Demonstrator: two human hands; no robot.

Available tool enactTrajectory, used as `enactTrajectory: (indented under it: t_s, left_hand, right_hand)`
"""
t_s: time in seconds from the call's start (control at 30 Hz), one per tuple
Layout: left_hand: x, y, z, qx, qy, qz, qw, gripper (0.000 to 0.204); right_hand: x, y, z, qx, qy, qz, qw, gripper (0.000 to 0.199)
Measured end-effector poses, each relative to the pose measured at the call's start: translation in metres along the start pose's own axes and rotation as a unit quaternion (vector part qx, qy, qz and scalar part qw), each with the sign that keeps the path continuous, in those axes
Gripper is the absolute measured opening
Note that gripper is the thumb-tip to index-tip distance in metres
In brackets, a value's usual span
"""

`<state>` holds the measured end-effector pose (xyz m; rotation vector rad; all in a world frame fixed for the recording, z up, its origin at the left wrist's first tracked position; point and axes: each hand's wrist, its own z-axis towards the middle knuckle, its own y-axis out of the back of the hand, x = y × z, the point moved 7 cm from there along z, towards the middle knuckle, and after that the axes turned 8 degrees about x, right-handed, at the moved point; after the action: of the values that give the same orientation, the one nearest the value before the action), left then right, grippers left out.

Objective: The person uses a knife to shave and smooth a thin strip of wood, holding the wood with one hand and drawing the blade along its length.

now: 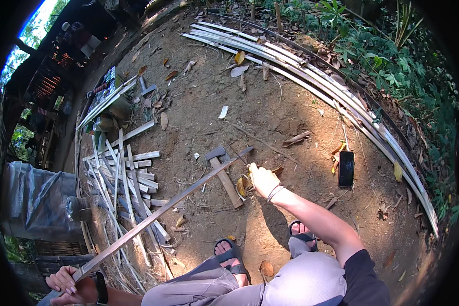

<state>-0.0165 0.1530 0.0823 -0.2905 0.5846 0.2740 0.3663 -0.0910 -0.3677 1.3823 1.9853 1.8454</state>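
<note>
My left hand (69, 286), at the lower left, is wrapped round the near end of a long bamboo strip (153, 220). The strip slants up to the right across the middle. Near its far end, my right hand (263, 179) is closed round the handle of a knife (238, 154), its thin dark blade pointing up and left. The blade crosses close to the strip's far end; I cannot tell whether they touch. Under the strip, on the dirt, lies a hatchet (227, 182) with a wooden handle. My sandaled feet stand on the ground below.
A pile of short split bamboo pieces (137, 183) lies left. Long bamboo strips (311, 76) curve along the right side beside green plants. A dark phone (346, 168) lies right of my right hand. Another tool with a metal head (148, 90) lies farther off. Clear plastic sheeting (41, 196) hangs left.
</note>
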Motion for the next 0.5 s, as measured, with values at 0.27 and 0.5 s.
enactTrajectory:
  t_s: [0.27, 0.5]
  left_hand:
    - [-0.004, 0.008, 0.0, -0.016, -0.012, 0.008, 1.0, 0.04]
    - [0.012, 0.007, 0.002, -0.044, -0.011, 0.092, 0.995, 0.041]
  right_hand:
    - [-0.01, 0.001, 0.014, 0.007, -0.063, 0.048, 0.997, 0.023]
    - [-0.056, 0.026, 0.013, 0.006, -0.072, 0.059, 0.996, 0.031]
